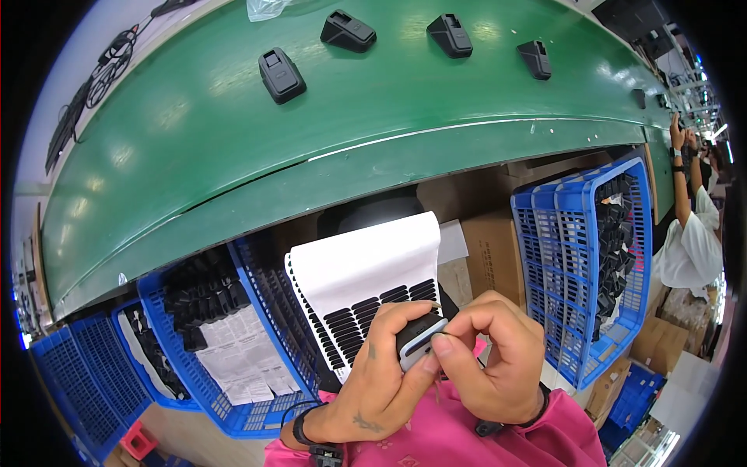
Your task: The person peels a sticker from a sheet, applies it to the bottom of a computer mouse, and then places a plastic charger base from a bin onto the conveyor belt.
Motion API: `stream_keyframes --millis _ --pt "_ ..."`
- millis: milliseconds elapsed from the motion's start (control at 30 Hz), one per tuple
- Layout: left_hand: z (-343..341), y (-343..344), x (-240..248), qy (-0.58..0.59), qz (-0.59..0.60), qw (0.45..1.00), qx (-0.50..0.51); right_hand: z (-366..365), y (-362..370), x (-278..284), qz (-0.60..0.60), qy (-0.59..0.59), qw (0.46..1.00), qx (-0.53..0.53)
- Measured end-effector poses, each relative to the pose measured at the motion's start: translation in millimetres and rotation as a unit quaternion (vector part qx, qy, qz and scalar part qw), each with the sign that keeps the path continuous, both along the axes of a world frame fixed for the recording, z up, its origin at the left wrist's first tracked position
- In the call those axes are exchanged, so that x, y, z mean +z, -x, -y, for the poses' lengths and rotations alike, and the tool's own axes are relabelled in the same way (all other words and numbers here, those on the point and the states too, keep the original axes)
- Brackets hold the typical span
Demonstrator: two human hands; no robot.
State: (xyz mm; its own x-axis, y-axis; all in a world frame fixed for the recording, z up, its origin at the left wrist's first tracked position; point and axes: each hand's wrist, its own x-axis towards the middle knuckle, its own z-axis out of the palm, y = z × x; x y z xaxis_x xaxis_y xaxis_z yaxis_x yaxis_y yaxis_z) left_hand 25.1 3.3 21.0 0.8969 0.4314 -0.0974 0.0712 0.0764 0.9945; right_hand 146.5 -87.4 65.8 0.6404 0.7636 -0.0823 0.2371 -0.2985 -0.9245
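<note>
Evidently the left hand's grip [383,386] clamps a black-and-grey device [419,342]. The right hand's grip [498,359] touches it; pinched or apart, I can't tell.

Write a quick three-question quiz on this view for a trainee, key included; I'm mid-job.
1. Multiple choice: what is the left hand holding?
A) a cardboard box
B) a small black device with a light grey face
C) a wristband

2. True or false: the white sheet with black strips lies on top of the green bench.

3. Fill in: the crates to the left and right of the sheet are coloured ____.

Key: 1. B. 2. False; it lies on the person's side of the green bench, past its front edge. 3. Blue.
</note>
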Motion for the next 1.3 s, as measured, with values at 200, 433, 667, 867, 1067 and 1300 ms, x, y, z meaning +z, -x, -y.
stream_keyframes --millis 200,433,667,867,1067,1300 --pt "-1.1 -0.1 0.2 -0.005 -0.019 1.000 -0.002 4.5 0.8 -16.8 -0.022 -0.011 0.999 -0.024" --pt "-5.7 1.3 3.6 0.362 0.001 0.932 0.016 18.9 -10.4 -25.1 -0.112 -0.003 0.993 -0.020" --pt "-5.3 -0.1 3.4 0.316 -0.011 0.949 -0.012 0.1 -9.0 -14.5 -0.026 0.026 0.999 0.038" --pt "-9.3 4.2 -5.4 0.365 -0.001 0.931 0.017 -3.8 -10.1 -33.3 -0.105 0.015 0.994 0.034" --pt "6.6 7.4 -20.8 0.134 0.071 0.976 0.157 -0.8 5.6 -38.1 0.024 0.020 0.991 0.129" --pt "-17.1 47.1 -31.8 0.100 0.068 0.992 0.037 5.2 -2.5 -42.9 -0.135 0.016 0.971 0.195"
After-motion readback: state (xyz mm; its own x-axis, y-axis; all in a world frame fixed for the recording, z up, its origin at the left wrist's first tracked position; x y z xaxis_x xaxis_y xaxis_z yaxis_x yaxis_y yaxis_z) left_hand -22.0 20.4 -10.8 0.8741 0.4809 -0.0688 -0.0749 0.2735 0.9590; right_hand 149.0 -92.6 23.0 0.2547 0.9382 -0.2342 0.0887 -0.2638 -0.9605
